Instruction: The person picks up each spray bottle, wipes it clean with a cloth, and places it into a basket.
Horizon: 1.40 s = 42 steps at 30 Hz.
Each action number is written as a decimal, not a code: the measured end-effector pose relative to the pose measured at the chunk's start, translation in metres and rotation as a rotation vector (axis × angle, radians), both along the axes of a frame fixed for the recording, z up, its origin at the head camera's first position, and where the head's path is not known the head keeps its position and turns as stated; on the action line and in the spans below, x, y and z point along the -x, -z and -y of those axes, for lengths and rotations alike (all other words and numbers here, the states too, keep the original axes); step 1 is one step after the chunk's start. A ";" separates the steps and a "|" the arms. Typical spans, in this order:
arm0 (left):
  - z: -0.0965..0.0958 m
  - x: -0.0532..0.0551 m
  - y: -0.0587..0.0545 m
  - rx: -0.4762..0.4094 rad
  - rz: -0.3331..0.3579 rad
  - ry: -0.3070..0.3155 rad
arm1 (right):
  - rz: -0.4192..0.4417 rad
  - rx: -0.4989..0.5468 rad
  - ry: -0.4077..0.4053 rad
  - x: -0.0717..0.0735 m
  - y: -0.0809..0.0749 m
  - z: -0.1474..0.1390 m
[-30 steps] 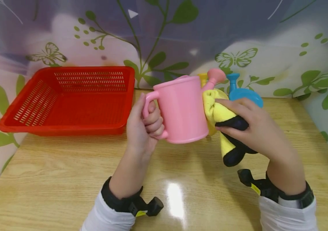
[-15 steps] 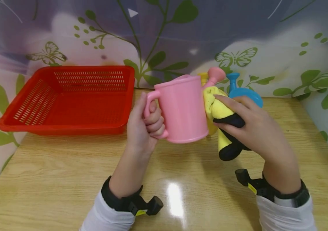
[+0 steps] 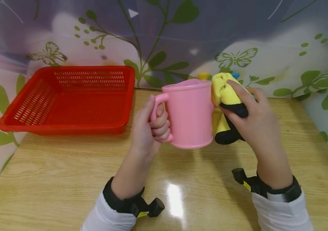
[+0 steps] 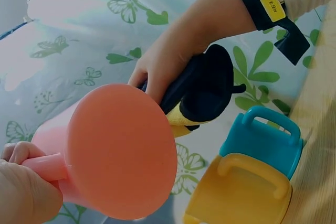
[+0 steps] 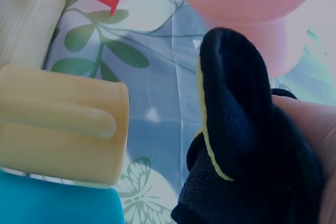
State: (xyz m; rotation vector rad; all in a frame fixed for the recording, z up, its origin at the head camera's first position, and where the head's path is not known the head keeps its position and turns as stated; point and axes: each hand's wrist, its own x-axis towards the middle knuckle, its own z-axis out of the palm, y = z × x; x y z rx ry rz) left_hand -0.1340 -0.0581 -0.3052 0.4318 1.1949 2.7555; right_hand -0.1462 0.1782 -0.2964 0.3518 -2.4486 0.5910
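In the head view a pink watering can [image 3: 191,114] hangs over the table, roughly upright. My left hand [image 3: 146,128] grips it by the handle, fingers curled through the loop. My right hand [image 3: 259,118] pinches a bunched yellow-and-black cloth [image 3: 231,94] between thumb and fingers. The cloth lies against the can's spout side and covers most of the spout from above. From the left wrist view, the can's round base [image 4: 123,153] faces me, with the dark side of the cloth behind it. In the right wrist view the cloth's black folds fill the near area.
A red perforated basket [image 3: 74,128] stands at the back left of the wooden table [image 3: 65,179]. Behind the pink can, a yellow watering can [image 4: 236,195] and a blue watering can [image 4: 262,145] stand side by side. A leaf-patterned backdrop [image 3: 164,35] rises behind the table.
The cloth and my right hand have moved up along the spout, now hiding its pink head. My left hand has shifted the pink can slightly right and down.
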 end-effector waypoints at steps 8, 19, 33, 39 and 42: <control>0.003 -0.001 -0.002 0.004 0.020 -0.018 | -0.046 0.060 0.040 0.004 -0.003 -0.008; 0.011 -0.012 -0.002 0.171 -0.037 -0.173 | -0.136 0.154 0.050 0.003 -0.007 -0.014; 0.021 -0.018 0.007 0.592 -0.353 -0.480 | -0.044 0.270 0.011 -0.003 -0.012 -0.025; 0.017 -0.012 0.007 0.850 -0.674 -0.681 | -0.063 0.243 0.036 -0.004 -0.016 -0.034; 0.018 -0.010 0.008 0.967 -0.847 -0.756 | -0.069 0.236 0.018 -0.002 -0.016 -0.035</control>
